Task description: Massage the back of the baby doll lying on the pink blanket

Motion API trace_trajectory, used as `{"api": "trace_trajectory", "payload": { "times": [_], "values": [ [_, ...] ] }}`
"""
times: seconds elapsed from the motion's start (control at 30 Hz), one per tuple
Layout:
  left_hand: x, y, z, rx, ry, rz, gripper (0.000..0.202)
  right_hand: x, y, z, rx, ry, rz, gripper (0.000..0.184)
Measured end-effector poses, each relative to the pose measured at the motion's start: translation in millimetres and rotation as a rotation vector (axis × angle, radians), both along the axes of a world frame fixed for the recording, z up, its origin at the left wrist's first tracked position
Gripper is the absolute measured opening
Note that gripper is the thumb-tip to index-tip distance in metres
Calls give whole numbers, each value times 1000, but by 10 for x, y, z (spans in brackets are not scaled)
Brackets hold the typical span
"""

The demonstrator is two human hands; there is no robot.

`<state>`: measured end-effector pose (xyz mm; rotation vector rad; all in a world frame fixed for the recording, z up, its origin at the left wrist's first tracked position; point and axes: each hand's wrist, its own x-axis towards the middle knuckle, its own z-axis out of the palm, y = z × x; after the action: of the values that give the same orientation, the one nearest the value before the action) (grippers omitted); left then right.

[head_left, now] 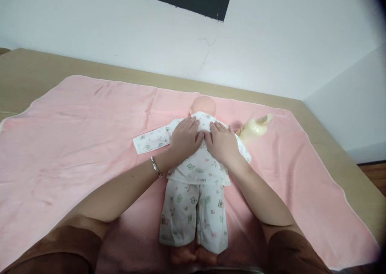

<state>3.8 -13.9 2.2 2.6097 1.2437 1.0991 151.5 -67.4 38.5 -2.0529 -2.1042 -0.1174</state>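
Note:
A baby doll [196,173] in white printed pyjamas lies face down, its bald head [204,104] toward the wall and its bare feet near me. Flat on the left of its upper back rests my left hand [186,136], a silver bangle on the wrist. My right hand [221,141] lies flat on the other side of the back, the two thumbs nearly meeting in the middle. Both hands are open and hold nothing. Just beyond my right hand is a feeding bottle [255,126] with a pale yellowish end, partly hidden behind my fingers.
A pink blanket [99,145] is spread under the doll, over a wooden table [39,69]. A white wall [150,44] rises behind the table, with a dark frame [196,2] higher up. The table's right edge drops off toward a brown floor [374,175].

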Motion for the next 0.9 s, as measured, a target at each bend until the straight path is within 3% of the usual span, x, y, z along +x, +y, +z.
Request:
{"api": "trace_trajectory", "payload": {
  "times": [0.17, 0.3, 0.47, 0.7, 0.9],
  "values": [
    [-19, 65, 26, -23, 31, -54, 45, 155, 198, -87, -27, 87, 20, 59],
    [-24, 30, 35, 29, 26, -91, 37, 1, 49, -74, 33, 6, -1, 54],
    [-28, -20, -21, 50, -42, -30, 29, -185, -119, -24, 80, -49, -84, 49],
    [-28, 106, -68, -63, 3, -26, 49, 123, 177, -132, -10, 135, 30, 61],
    [8, 12, 25, -35, 62, -56, 41, 93, 200, -95, -48, 150, 18, 58]
  ]
}}
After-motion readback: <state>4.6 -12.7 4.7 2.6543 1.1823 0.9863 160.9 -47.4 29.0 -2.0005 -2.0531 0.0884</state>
